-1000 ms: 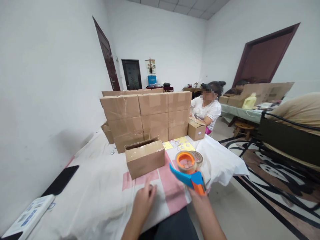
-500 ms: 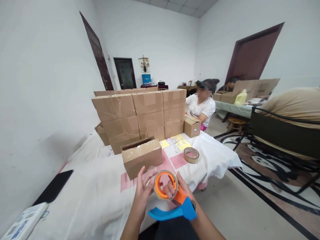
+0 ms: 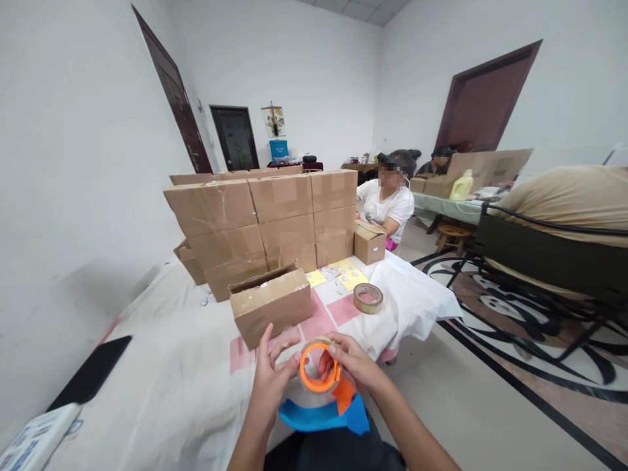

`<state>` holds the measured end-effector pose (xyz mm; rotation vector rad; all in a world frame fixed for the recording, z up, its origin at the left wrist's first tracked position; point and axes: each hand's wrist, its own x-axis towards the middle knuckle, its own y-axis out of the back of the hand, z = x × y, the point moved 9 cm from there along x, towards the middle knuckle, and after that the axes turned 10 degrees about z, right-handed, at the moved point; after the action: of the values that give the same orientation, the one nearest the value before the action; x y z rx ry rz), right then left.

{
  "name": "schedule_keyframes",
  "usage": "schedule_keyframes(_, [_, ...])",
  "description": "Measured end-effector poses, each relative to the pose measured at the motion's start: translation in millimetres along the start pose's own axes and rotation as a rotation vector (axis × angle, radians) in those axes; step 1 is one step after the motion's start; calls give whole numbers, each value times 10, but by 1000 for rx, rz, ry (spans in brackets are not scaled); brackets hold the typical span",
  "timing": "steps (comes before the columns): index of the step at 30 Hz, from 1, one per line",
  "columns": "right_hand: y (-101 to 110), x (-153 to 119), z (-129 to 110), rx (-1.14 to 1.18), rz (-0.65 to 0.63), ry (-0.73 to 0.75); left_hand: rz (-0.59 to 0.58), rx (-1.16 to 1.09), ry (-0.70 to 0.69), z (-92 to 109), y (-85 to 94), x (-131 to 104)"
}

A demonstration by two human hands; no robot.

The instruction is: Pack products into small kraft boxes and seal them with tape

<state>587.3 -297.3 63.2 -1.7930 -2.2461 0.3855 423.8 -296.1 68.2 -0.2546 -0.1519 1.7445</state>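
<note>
A tape dispenser with an orange hub (image 3: 303,374), a blue curved handle (image 3: 314,417) and a roll of tape on it is held low over the near edge of the table. My right hand (image 3: 356,360) grips the roll's right side, with fingers showing through the ring. On the other side, my left hand (image 3: 275,373) has its thumb and a finger at the roll's left edge, the index finger raised. Just beyond my hands is a cardboard box (image 3: 275,307) whose upper side looks unsealed. To its right, a loose roll of tape (image 3: 367,299) lies flat on the cloth.
Stacked cardboard boxes (image 3: 287,229) form a wall across the table. A smaller box (image 3: 369,243) stands at its right end, near a seated person in a white shirt (image 3: 390,203). Yellow sheets (image 3: 353,273) lie before it; a black flat object (image 3: 93,373) is at left.
My right hand has shifted its grip from the handle side up onto the roll, turning the dispenser slightly. The view has swung a little to the right.
</note>
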Motion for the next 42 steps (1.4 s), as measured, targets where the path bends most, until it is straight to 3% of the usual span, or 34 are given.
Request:
schedule_keyframes(2, [52, 19, -17, -62, -4, 13, -25, 29, 54, -50, -20, -8])
schedule_keyframes(5, [332, 135, -218, -214, 157, 145, -34, 51, 121, -122, -1, 19])
schedule_keyframes(11, [998, 753, -1049, -437, 590, 411, 131, 38, 6, -67, 287, 198])
schedule_keyframes(14, [1188, 1197, -1439, -631, 831, 565, 237, 52, -53, -18, 450, 252])
schedule_keyframes(16, [1225, 1582, -1452, -728, 870, 537, 257, 62, -89, 0, 496, 281])
schedule_keyframes(19, [1223, 2105, -1220, -804, 819, 411, 250, 66, -110, -30, 515, 328])
schedule_keyframes(23, [1198, 2392, -964, -803, 784, 355, 235, 71, -133, -69, 528, 376])
schedule_keyframes(26, [1158, 2245, -953, -773, 826, 402, 208, 84, -132, -76, 522, 388])
schedule_keyframes(30, [880, 1552, -939, -612, 816, 603, 171, 102, -116, -73, 480, 371])
schedule_keyframes(33, [403, 905, -807, -536, 586, 750, 133, 138, -128, -65, 389, 328])
schedule_keyframes(35, [-16, 602, -625, -579, 278, 706, 92, 162, -149, -66, 296, 284])
schedule_keyframes(37, [-322, 362, -478, -641, 57, 640, 44, 179, -176, -73, 192, 228])
schedule_keyframes(39, [-455, 220, -443, -683, -10, 613, 2, 182, -207, -75, 101, 172])
schedule_keyframes(42, [-500, 168, -494, -724, 16, 634, -25, 194, -242, -56, 14, 115])
